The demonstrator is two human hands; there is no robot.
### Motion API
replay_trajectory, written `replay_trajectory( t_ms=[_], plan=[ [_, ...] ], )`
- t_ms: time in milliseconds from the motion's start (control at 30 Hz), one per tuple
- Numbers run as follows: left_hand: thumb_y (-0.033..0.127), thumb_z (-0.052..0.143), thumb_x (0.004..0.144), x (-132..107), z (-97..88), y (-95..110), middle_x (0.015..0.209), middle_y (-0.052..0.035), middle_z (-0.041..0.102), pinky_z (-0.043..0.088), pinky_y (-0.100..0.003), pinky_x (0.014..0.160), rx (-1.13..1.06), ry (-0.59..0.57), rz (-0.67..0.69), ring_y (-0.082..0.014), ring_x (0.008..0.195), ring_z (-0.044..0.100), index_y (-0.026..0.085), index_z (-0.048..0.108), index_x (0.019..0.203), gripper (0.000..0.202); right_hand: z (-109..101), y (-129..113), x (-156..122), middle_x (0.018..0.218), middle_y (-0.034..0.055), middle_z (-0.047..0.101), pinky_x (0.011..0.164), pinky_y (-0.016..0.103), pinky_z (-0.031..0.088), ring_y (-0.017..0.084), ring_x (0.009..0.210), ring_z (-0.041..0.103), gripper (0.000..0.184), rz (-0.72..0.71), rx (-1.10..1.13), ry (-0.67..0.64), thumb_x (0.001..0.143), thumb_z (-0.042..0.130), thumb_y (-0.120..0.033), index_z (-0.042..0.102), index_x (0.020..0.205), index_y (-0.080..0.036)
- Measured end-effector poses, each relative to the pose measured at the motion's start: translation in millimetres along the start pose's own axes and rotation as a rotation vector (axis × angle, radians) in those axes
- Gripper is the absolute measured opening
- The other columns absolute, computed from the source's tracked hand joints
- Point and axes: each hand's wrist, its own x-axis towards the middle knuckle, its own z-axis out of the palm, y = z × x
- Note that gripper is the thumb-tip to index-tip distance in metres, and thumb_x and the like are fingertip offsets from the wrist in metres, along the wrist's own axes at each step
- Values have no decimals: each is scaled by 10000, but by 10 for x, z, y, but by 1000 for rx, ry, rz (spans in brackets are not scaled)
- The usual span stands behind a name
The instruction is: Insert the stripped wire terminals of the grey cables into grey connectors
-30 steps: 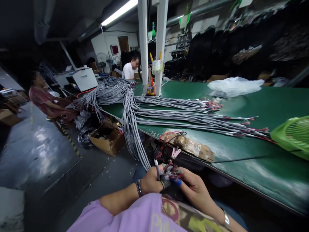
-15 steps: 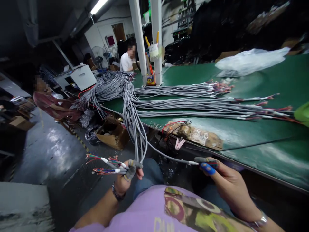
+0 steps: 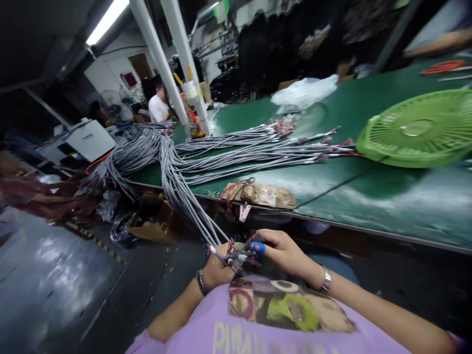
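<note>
My left hand [image 3: 216,269] is closed around several grey cables [image 3: 199,214] in front of my shirt. Their stripped ends [image 3: 241,256], with white bands and thin coloured wires, stick out towards my right hand [image 3: 285,253]. That hand is pinched at the wire ends, a blue wrap on its thumb and its fingertips close against the left hand's fingers. Blur and overlap hide which single cable it grips. From my left hand the cables run up over the table edge to a large grey bundle [image 3: 138,147].
More grey cables [image 3: 236,160] lie along the green table [image 3: 332,196]. A green basket-like cover [image 3: 416,128] and a white plastic bag [image 3: 306,93] rest on it. Cardboard with a red-and-black lead [image 3: 265,195] sits by the edge, above a pink clip [image 3: 244,212]. A person in white [image 3: 158,108] sits beyond.
My right hand has come left, from holding one cable end out apart to meeting my left hand. The cable ends in my left hand now point right, and the view has turned right.
</note>
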Motion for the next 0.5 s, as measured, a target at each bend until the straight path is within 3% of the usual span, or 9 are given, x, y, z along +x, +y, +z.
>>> replay_trajectory(
  t_ms=[100, 267, 400, 500],
  plan=[
    [433, 627, 755, 103, 64, -34, 730, -77, 670, 474, -290, 640, 46, -130, 46, -184, 671, 594, 153, 709, 774, 293, 66, 78, -24, 614, 19, 618, 559, 244, 450, 135, 565, 556, 376, 153, 239, 42, 803, 537, -498, 594, 665, -153],
    [454, 670, 712, 118, 62, 61, 600, -59, 644, 464, -263, 544, -52, -210, -88, -153, 538, 574, 157, 699, 722, 298, 137, -38, 38, 649, 8, 654, 451, 235, 444, 125, 470, 568, 315, 258, 463, 16, 737, 616, -472, 583, 698, -161],
    [502, 614, 747, 147, 73, 26, 511, -50, 619, 467, -261, 557, -52, -42, -146, -148, 506, 572, 145, 672, 617, 385, 153, -105, 180, 534, -17, 621, 395, 231, 396, 140, 402, 565, 310, 306, 549, -35, 725, 620, -474, 524, 727, -179],
    [520, 523, 807, 189, 89, -140, 463, -51, 597, 459, -254, 546, -110, 121, -145, -139, 479, 563, 141, 638, 521, 489, 181, -5, 248, 458, -33, 581, 440, 236, 392, 131, 398, 550, 326, 292, 558, 23, 733, 605, -487, 479, 691, -190]
  ],
)
